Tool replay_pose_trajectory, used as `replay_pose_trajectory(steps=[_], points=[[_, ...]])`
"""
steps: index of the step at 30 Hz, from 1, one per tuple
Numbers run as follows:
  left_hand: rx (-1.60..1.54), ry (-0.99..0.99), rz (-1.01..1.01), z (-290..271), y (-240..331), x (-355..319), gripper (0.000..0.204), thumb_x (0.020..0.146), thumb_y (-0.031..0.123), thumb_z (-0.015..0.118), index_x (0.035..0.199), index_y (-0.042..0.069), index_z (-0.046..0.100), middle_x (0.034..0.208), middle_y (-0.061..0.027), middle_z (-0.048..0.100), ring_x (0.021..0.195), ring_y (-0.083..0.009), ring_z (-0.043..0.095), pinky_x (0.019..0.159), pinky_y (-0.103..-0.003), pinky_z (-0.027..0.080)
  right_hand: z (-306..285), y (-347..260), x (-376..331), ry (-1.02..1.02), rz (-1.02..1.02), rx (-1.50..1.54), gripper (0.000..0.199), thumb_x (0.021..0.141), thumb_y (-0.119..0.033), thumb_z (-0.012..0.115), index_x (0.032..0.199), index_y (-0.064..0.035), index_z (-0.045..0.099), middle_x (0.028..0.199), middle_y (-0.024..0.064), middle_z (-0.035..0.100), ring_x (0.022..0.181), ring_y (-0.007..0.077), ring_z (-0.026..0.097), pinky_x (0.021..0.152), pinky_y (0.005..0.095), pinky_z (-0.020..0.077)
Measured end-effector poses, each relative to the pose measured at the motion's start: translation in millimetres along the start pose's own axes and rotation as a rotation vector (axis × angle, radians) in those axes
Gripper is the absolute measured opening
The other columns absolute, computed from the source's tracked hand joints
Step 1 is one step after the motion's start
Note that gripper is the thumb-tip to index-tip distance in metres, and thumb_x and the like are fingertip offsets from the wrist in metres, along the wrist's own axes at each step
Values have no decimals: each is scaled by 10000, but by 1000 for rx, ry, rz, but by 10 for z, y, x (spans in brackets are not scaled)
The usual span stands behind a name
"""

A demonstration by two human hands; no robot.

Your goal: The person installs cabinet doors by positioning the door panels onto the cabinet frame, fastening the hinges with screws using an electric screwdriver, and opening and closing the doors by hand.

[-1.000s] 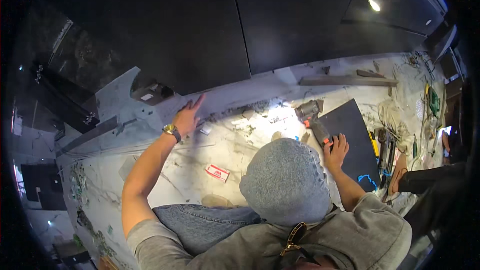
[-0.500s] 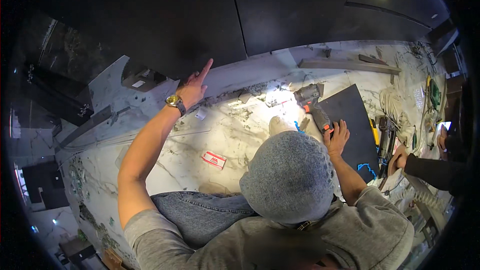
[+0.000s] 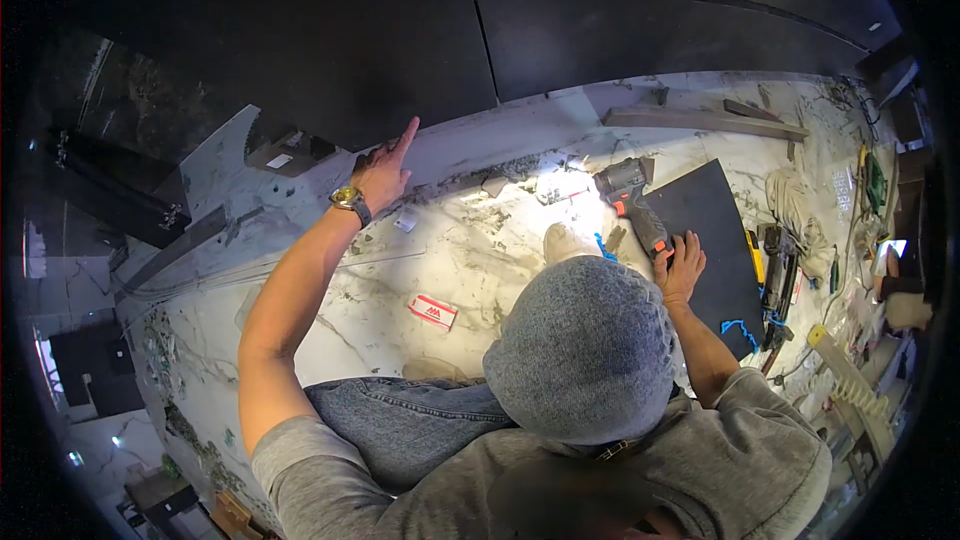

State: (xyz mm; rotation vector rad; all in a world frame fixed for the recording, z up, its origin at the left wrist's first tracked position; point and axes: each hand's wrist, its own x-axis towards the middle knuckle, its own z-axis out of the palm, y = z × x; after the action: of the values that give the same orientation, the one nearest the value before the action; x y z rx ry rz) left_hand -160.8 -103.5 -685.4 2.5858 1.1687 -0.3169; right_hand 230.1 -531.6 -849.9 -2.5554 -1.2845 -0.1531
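Observation:
My left hand (image 3: 381, 180), with a watch (image 3: 349, 202) on its wrist, is at the lower edge of a large black panel (image 3: 400, 60). Its index finger stretches out against that edge and the thumb stands apart; no object shows in it. My right hand (image 3: 683, 270) has its fingers spread over a flat black board (image 3: 715, 230), by the foot of a cordless drill's (image 3: 633, 205) handle. The thumb side seems to touch the drill, which lies on its side. Bright light falls on the floor ahead of its chuck. My bent denim knee (image 3: 580, 355) rises between my arms.
A red and white small box (image 3: 433, 312) lies on the dusty marble-patterned floor (image 3: 380, 330). Beyond the drill rests a grey bar (image 3: 700, 120). Tools and a cloth (image 3: 790, 205) crowd the right side, near another person's hand (image 3: 890, 270). A dark block (image 3: 290, 153) sits left.
At the right, another person's dark-sleeved hand has withdrawn from the tools toward the rim. The view has shifted slightly. My hands stay in much the same places.

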Motion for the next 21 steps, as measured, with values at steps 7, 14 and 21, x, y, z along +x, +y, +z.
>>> replay_pose_trajectory(steps=[7, 14, 21], points=[[15, 56, -60, -39, -9, 2, 970, 890, 112, 621, 1554, 291, -63, 1499, -224, 378, 1332, -416, 417, 1111, -466, 362, 17, 23, -23, 8, 0, -1, 568, 899, -469, 479, 1280, -50, 519, 1434, 222, 414, 1386, 367, 331, 1122, 543, 207], [140, 165, -24, 25, -112, 41, 1003, 882, 143, 633, 1549, 301, -99, 1489, -246, 383, 1328, -434, 415, 1101, -481, 364, -18, -37, 25, -2, 2, 2, 550, 909, -446, 468, 1275, -38, 517, 1430, 230, 413, 1382, 372, 332, 1125, 546, 203], [-99, 88, -23, -124, -114, 33, 930, 890, 185, 622, 1561, 288, -14, 1440, -267, 424, 1331, -441, 402, 1088, -484, 376, -118, -146, 89, 71, -48, 43, 498, 892, -362, 530, 1240, -6, 535, 1403, 257, 434, 1360, 405, 352, 1112, 574, 224]])
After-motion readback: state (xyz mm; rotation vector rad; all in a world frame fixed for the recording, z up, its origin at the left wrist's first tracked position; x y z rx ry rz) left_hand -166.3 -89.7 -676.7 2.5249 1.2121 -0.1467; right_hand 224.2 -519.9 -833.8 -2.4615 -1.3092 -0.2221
